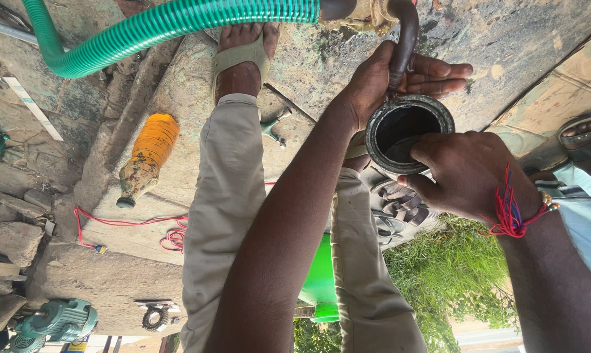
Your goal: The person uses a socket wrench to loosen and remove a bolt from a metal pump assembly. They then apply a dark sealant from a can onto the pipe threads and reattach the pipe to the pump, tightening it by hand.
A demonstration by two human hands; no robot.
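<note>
A black round pipe fitting point(408, 128) with an open dark mouth sits in the upper middle of the view. A dark curved pipe point(405, 39) rises from it to a brass coupling point(364, 14) at the end of a green ribbed hose point(177, 23). My left hand point(390, 78) wraps around the curved pipe just above the fitting. My right hand point(469, 173), with a red thread on its wrist, pinches the fitting's lower rim with fingers and thumb.
Another person's legs in beige trousers point(226, 196) and a sandalled foot point(243, 55) stand on the concrete slab point(145, 242). An orange bottle point(146, 157), a red wire point(122, 223), a green motor point(56, 320), a green container point(321, 281) and grass point(452, 274) lie around.
</note>
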